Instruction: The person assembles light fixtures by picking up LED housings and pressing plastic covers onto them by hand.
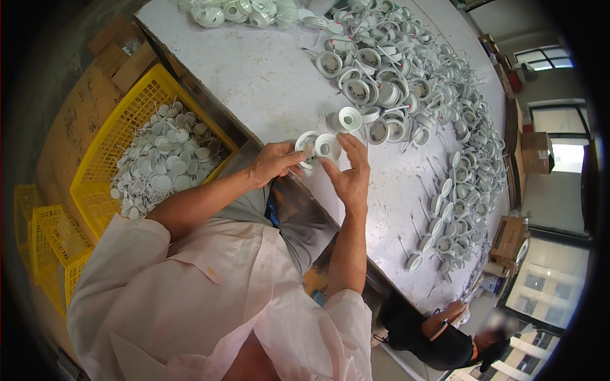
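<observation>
Holds two round white pieces near the edge of a pale surface [229, 63].
Grips a shallow white dish [307, 143] at its rim with the closed fingers of the left hand [273, 165]; pinches a white cup-like ring [328, 145] between thumb and bent fingers of the right hand [351, 171] — overlapping the dish in this view, too close to tell whether touching. Has another white cup [350, 119] just beyond on the surface, near a broad heap of white fixtures [389, 94] with thin wires. Has a yellow basket [89, 197] to the left, piled with white discs [168, 155] — and a clear bag of white cups [248, 11] at the far end. Shares the surface with a co-worker [438, 343] in a dark top, at lower right.
</observation>
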`<state>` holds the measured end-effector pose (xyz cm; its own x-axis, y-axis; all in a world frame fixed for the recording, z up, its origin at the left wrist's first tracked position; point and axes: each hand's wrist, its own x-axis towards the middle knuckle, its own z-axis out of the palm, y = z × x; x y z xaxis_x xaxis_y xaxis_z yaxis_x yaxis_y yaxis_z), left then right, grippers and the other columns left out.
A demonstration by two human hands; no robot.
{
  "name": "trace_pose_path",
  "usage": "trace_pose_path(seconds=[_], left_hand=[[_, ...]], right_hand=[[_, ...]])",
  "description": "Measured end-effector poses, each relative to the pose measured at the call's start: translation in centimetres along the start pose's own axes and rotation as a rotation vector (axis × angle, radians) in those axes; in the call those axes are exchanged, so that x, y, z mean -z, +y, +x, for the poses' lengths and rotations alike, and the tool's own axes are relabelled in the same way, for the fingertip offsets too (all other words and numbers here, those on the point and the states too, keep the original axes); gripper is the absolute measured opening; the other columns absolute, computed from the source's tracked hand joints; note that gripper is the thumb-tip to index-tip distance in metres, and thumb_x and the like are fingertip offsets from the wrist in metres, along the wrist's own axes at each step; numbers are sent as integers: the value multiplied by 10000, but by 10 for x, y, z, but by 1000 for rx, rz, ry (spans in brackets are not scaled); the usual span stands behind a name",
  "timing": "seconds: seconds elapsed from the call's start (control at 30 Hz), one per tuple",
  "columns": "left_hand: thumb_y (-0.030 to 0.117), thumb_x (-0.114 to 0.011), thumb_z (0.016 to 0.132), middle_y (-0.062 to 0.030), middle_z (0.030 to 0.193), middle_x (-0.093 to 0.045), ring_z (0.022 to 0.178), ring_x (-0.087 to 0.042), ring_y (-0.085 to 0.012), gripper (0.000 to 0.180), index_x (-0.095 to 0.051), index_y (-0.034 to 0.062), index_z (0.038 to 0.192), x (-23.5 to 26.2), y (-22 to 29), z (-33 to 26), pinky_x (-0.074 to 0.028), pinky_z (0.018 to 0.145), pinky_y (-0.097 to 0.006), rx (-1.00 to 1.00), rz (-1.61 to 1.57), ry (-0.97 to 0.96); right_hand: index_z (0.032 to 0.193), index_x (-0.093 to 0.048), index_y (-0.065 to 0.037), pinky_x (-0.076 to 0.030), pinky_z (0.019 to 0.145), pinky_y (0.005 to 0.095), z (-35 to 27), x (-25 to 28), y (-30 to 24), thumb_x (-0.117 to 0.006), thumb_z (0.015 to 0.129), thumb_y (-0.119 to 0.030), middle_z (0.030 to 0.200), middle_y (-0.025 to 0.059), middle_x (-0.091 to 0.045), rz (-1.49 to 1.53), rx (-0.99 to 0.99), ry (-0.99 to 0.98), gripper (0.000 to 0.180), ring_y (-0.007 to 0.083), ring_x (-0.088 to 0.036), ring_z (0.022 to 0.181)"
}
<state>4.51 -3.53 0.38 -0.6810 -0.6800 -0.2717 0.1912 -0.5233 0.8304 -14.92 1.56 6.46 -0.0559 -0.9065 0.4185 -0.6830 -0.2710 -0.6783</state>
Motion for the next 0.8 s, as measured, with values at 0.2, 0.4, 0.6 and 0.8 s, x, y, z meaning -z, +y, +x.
trace_pose_path(seconds=[0.2, 0.4, 0.6, 0.8], left_hand=[[324, -613, 919, -67, 895, -643, 709, -630, -98, 375, -593, -18, 1073, -6, 0, -2, -389, 502, -181, 10, 20, 9], [334, -655, 872, -55, 791, -651, 654, -638, -101, 346, -656, 1, 966, -9, -2, -3, -403, 484, -195, -41, 90, 58], [235, -609, 861, -88, 875, -682, 713, -654, -119, 306, -649, -37, 994, -22, 12, -8, -479, 566, -207, -95, 275, 88], [197, -600, 816, -95, 787, -684, 653, -623, -108, 309, -644, -68, 968, -20, 3, -5, -492, 583, -239, -144, 535, 206]], right_hand=[[1191, -587, -26, -451, 945, 402, -8, -8, -20, -847, 599, -131, 1241, 152, -532, -26, -57, -109, 654, 322, -492, 1163], [1263, -541, -19, -479, 908, 379, -21, -15, -7, -805, 672, -110, 1267, 152, -523, 197, -175, -45, 654, 277, -522, 1153], [1236, -566, 13, -482, 677, 235, -36, -22, 4, -647, 869, -102, 913, 92, -644, 528, -600, 69, 393, 107, -598, 759], [1144, -634, 15, -417, 540, 199, -35, -38, -7, -626, 887, -110, 691, 22, -616, 516, -670, 107, 286, 44, -514, 593]])
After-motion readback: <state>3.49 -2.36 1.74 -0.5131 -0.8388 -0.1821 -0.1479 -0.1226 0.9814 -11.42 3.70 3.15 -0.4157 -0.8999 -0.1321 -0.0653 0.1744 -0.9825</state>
